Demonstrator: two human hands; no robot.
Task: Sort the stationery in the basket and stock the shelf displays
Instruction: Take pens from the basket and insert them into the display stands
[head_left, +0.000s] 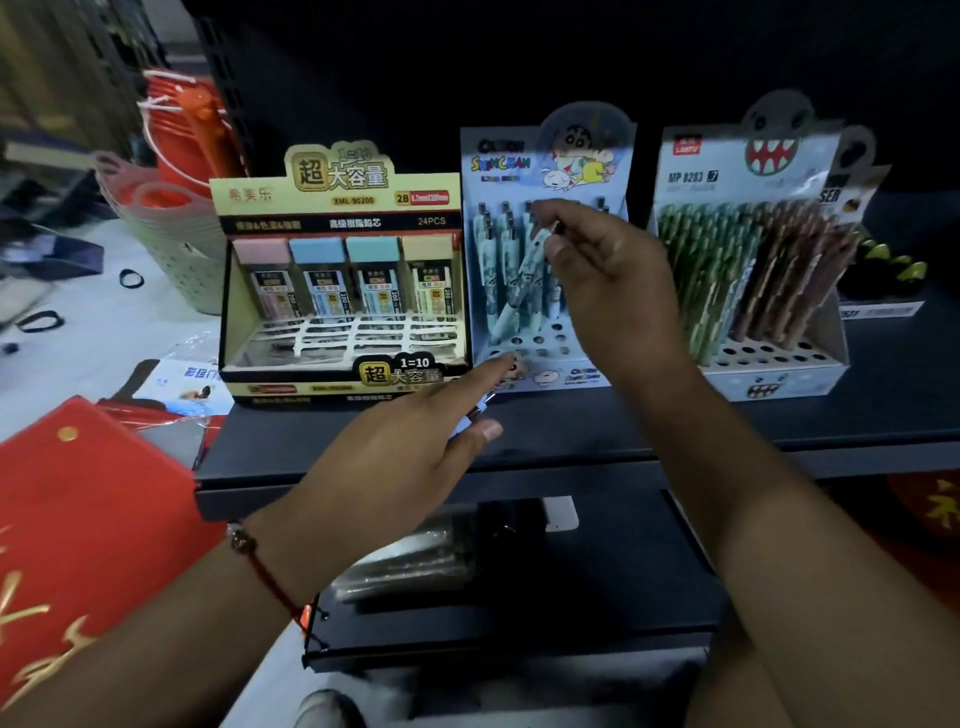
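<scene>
Pen (540, 244) pinched by its top in right hand (608, 280), tip down over middle pen box (545, 260) on shelf (571, 431). Left hand (415, 441) below, forefinger out, gripping small pale item (475, 413). Lead box (343, 291) left; camo pen box (753, 270) right.

At far left a stack of pale mesh baskets (171, 244) stands on a white surface (104, 332), with red buckets (182, 135) nested behind it. Two black elastic loops (41, 321) lie on that surface near the baskets. A leaflet with blue print (187, 382) lies just left of the shelf. A red bag with gold lettering (78, 519) fills the lower left corner. At lower right, a red patch bearing a gold character (935, 512) shows.
</scene>
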